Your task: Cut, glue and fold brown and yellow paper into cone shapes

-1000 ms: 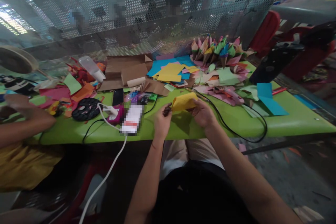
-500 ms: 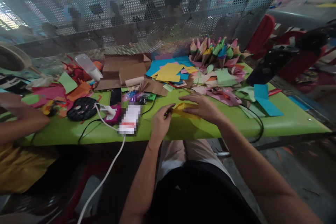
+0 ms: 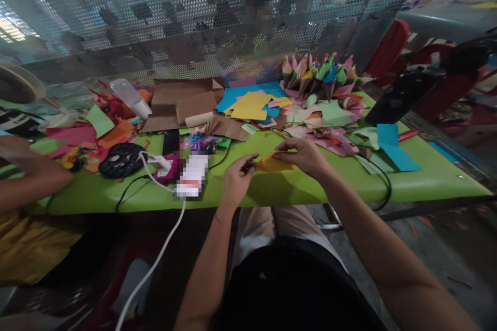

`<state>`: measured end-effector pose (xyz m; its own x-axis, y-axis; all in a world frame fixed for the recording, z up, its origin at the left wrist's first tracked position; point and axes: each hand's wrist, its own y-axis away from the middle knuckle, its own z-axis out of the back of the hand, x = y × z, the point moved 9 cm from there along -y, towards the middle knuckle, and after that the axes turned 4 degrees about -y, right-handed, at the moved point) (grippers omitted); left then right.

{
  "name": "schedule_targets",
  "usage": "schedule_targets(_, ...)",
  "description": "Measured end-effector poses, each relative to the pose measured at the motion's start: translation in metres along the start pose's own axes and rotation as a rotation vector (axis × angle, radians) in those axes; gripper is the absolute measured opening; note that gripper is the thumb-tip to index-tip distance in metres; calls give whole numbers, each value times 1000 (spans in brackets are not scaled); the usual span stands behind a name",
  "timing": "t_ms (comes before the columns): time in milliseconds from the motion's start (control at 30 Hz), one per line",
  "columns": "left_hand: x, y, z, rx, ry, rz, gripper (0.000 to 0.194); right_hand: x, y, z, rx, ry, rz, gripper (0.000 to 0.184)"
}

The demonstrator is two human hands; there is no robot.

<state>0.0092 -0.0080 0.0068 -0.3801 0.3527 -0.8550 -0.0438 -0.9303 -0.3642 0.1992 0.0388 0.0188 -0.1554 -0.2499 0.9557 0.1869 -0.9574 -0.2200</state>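
A piece of yellow paper (image 3: 274,163), folded at least once, is held between both hands just above the near side of the green table (image 3: 217,186). My left hand (image 3: 239,178) pinches its left corner, thumb and fingers closed. On the other end, my right hand (image 3: 303,156) grips the paper's upper edge between thumb and fingers. Just left of my left hand lies a phone (image 3: 193,175) with a lit, blurred screen. Yellow sheets (image 3: 248,106) rest on blue paper (image 3: 229,100) beyond my hands.
Paper cones (image 3: 310,75) stand at the back right, with pink and green scraps in front. A pink glue gun (image 3: 341,143) with a black cord lies right of my hands. Brown card (image 3: 196,106), a black round tray (image 3: 122,160) and another person's arm (image 3: 34,170) are leftward.
My right hand's fingers, stretched out over the yellow paper before, have closed on its edge. The paper now tilts up more between the hands. My left hand has barely moved.
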Motion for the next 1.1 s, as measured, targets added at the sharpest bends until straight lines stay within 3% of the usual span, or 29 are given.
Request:
schedule_targets(333,1,0,-3,23,-9,23,41,8,2,3,-37,111,119,21)
schedule_targets(533,-3,0,-2,39,-28,26,45,16,3,-4,64,198,153,20)
schedule_targets(900,12,2,0,82,21,105,32,8,4,7,-23,52,37,24)
schedule_targets(1100,23,6,1,76,153,185,23,10,6,13,-49,-25,-1,22)
